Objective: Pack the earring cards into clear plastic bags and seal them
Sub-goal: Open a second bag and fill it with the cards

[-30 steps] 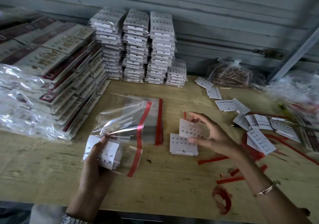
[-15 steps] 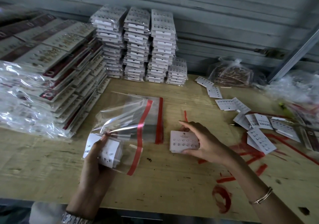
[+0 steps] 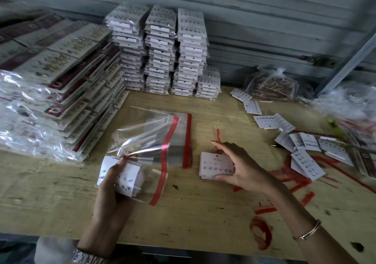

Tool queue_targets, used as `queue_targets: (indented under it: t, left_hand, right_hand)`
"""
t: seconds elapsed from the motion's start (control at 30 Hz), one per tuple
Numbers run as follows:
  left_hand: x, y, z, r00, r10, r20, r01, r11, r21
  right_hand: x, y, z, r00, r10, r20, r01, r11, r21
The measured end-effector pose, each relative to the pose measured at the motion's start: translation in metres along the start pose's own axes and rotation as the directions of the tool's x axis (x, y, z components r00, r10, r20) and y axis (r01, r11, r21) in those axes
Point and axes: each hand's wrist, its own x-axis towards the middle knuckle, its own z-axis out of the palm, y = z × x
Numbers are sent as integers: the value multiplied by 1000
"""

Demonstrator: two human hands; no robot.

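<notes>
As the head view is the only one supplied, all findings rest on it. The left hand (image 3: 114,184) grips a clear plastic bag (image 3: 150,141) around a batch of earring cards (image 3: 124,174) at its closed end, thumb laid across them. The bag's red-striped mouth hangs slack toward the right. The right hand (image 3: 244,166) pinches a small stack of earring cards (image 3: 215,165) lying on the desk (image 3: 183,213), thumb at the near edge and fingers at the far edge.

Risks, as judged:
- The stack may fan apart on lifting, since only its edges are held.
- The limp, half-folded mouth may catch the leading corners.
- The studs may snag the film.

A second ago the right hand held one card raised over the stack. That card now lies on it and the hand closes around the whole stack. The left hand and bag keep their place.
</notes>
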Motion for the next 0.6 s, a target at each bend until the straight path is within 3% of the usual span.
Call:
queue_targets:
  t: [0.6]
  left_hand:
    - [1, 0, -1, 1000, -17, -25, 18, 1000, 16]
  right_hand:
    - [-1, 0, 2, 999, -29, 34, 32, 997, -63]
